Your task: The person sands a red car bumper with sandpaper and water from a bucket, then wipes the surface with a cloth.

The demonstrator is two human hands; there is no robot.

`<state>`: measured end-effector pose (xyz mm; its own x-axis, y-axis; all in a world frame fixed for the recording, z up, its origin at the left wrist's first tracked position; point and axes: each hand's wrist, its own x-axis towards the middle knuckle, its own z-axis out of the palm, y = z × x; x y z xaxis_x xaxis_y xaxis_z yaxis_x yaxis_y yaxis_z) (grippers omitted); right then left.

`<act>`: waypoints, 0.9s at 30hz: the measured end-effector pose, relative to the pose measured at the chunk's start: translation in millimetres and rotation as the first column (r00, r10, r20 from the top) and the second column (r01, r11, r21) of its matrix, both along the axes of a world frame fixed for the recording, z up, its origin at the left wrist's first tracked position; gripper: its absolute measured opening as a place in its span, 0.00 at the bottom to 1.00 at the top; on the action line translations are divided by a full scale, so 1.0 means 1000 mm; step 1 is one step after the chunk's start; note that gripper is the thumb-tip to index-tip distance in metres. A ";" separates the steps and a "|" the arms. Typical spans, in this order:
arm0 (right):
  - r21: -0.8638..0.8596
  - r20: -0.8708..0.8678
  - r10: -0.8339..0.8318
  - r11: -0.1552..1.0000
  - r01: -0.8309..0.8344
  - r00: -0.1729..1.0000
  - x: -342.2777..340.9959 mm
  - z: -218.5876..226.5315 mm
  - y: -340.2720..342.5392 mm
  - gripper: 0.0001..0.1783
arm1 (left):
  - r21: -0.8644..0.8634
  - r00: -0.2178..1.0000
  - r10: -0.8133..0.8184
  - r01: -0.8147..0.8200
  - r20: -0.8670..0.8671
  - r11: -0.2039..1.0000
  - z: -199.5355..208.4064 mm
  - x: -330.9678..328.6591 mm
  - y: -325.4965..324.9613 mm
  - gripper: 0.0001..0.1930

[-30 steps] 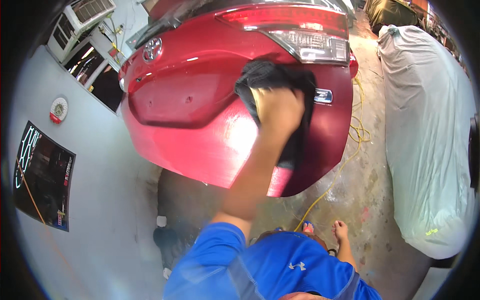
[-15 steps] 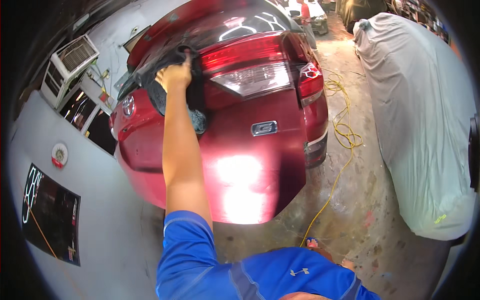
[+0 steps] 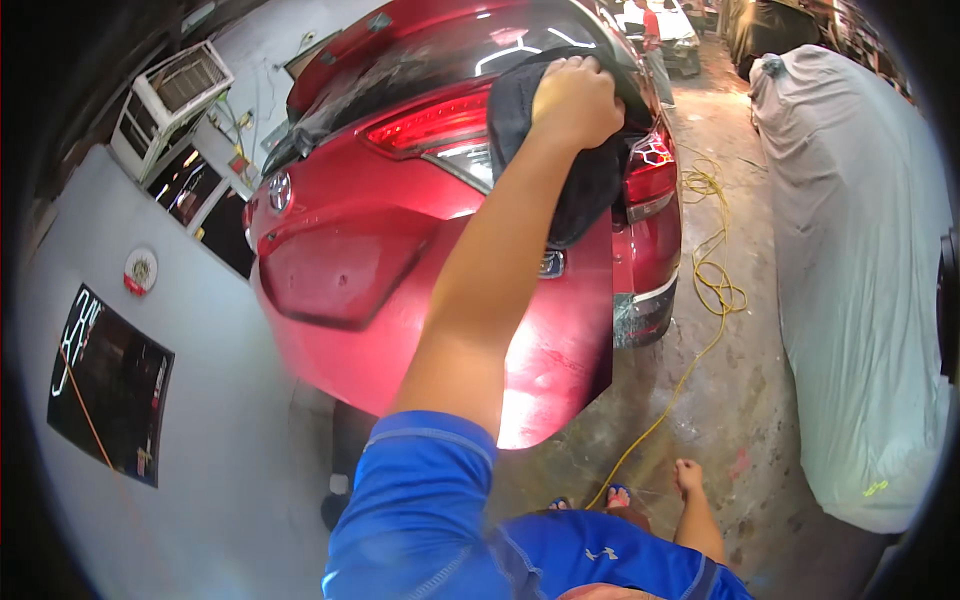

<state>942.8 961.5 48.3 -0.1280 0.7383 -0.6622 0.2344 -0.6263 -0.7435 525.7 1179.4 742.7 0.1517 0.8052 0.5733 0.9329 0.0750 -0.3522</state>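
My left hand (image 3: pixel 578 100) reaches far forward, its fingers closed on a dark cloth (image 3: pixel 580 195). Pressed against the rear of a red car, the cloth covers the right part of the tail light (image 3: pixel 430 122) and hangs down over the painted tailgate (image 3: pixel 400 350). A chrome badge (image 3: pixel 552 264) shows only partly at the cloth's lower edge. Low at my right side hangs my right hand (image 3: pixel 688 475), fingers curled in, away from the car, with nothing visible in it. The corner lamp (image 3: pixel 650 180) lies just right of the cloth.
A yellow cord (image 3: pixel 715 285) lies in loops along the floor and runs toward my feet. To the right stands a large shape under a grey cover (image 3: pixel 860 280). An air conditioner (image 3: pixel 175 95) sticks out of the left wall. A person (image 3: pixel 655 50) stands in the background.
My left hand has moved right with the cloth, from the left end of the tail light to its right part. My right hand has come into view at lower right.
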 end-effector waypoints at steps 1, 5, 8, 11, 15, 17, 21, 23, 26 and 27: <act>0.034 -0.031 -0.018 0.999 0.019 0.999 -0.011 0.011 0.012 0.12 | 0.099 0.996 -0.086 0.084 0.009 0.992 -0.009 -0.006 -0.016 0.31; 0.132 -0.058 0.049 0.990 -0.041 0.997 -0.023 0.032 0.025 0.13 | 0.166 0.993 -0.054 0.036 0.103 0.986 -0.068 -0.033 -0.111 0.48; 0.001 0.040 0.047 0.999 -0.047 0.998 0.019 0.017 -0.008 0.14 | -0.090 0.963 0.076 -0.054 0.257 0.994 -0.110 -0.030 -0.193 0.44; -0.176 0.238 0.065 0.984 -0.022 0.969 0.078 -0.014 -0.051 0.17 | 0.002 0.924 0.215 -0.227 0.316 0.974 -0.181 -0.033 -0.269 0.51; -0.337 0.305 0.602 0.793 -0.508 0.738 0.102 0.000 -0.109 0.14 | -0.044 0.693 0.581 -0.626 0.427 0.779 -0.326 -0.052 -0.394 0.58; -0.283 0.397 0.906 0.274 -0.919 0.148 0.127 0.008 -0.115 0.14 | -0.258 0.707 0.626 -0.571 0.328 0.780 -0.339 -0.019 -0.375 0.48; -0.228 0.412 0.852 0.440 -0.869 0.323 0.157 -0.053 -0.116 0.14 | -0.360 0.910 0.307 -0.197 0.278 0.912 -0.303 0.050 -0.277 0.32; -0.362 0.341 0.353 0.905 -0.225 0.871 0.145 -0.064 -0.099 0.14 | -0.253 0.907 0.224 -0.137 0.356 0.958 -0.268 0.080 -0.244 0.28; -0.205 0.192 0.227 0.961 -0.188 0.955 0.087 -0.023 -0.050 0.15 | -0.037 0.959 0.112 -0.106 0.262 0.994 -0.209 0.083 -0.191 0.22; -0.143 0.132 0.183 0.976 -0.163 0.974 0.078 -0.014 -0.031 0.15 | -0.056 0.948 0.109 -0.097 0.299 0.994 -0.186 0.087 -0.169 0.24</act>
